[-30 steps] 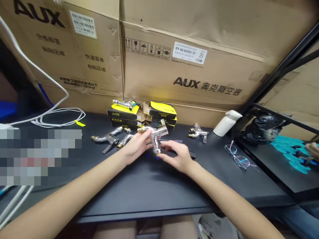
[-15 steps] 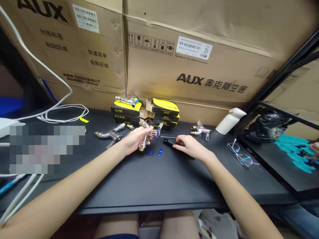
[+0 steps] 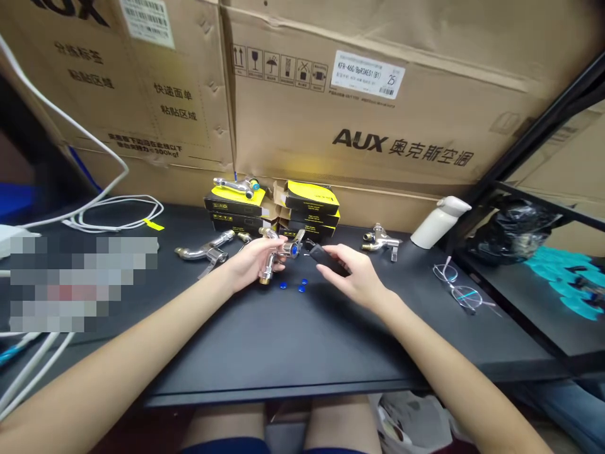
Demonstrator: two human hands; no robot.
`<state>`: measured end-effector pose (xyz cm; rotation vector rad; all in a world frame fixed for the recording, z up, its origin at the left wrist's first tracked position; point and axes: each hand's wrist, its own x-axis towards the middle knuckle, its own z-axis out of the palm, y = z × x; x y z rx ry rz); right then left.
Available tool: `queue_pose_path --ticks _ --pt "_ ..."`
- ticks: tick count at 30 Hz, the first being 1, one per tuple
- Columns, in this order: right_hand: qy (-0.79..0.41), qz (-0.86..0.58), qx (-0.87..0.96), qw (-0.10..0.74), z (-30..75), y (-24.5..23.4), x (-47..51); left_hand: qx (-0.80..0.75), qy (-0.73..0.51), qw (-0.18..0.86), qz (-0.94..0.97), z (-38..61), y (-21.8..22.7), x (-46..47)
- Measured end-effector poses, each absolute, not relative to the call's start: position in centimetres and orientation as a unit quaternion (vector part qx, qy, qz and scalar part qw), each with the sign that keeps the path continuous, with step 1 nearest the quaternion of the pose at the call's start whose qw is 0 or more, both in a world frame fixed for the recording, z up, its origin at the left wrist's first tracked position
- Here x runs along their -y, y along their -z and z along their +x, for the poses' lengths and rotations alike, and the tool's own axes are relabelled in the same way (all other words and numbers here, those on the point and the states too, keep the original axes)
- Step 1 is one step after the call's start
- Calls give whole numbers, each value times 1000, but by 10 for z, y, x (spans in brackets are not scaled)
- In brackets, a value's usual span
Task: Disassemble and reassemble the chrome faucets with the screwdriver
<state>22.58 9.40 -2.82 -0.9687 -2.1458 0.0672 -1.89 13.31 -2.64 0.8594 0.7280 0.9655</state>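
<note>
My left hand (image 3: 248, 261) is wrapped round a chrome faucet (image 3: 268, 265), which has a brass threaded end, a lever and a blue round cap facing right. In my right hand (image 3: 354, 271) is a black oblong tool (image 3: 328, 260), its kind unclear, lifted off the table just right of the faucet and apart from it. A small shiny metal tip shows beside the tool's left end; the rest of it is hidden. Below the hands lie small blue caps (image 3: 283, 285). A second chrome faucet (image 3: 208, 252) lies left of my left hand, and a third faucet (image 3: 382, 241) lies to the right.
Yellow-and-black boxes (image 3: 312, 200) are stacked at the back, with another faucet (image 3: 236, 186) on top. A white bottle (image 3: 439, 222) and glasses (image 3: 463, 297) lie to the right. White cables (image 3: 113, 214) run along the left. Large cardboard (image 3: 283, 120) walls the back.
My right hand has picked up the black tool from the table and raised it toward the faucet. The red-and-metal screwdriver shaft seen before is mostly hidden. My left hand keeps its hold.
</note>
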Motion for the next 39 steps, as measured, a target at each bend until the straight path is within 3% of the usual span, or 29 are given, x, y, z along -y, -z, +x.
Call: queue_pose_path --ticks 4,9,12,33,39 --pt "-77 -380 850 357 225 27 -93 -338 -438 729 402 -19 27 -134" --pt "-313 -394 802 321 217 22 -85 -330 -438 729 410 -19 29 -134" --pt "-397 -390 773 306 214 21 -82 -330 -438 728 410 -19 29 -134" --pt "-417 -439 714 352 207 35 -82 -368 -422 686 465 -16 26 -127" --pt "-565 -396 641 336 211 25 -88 -334 -412 703 473 -16 24 -126"
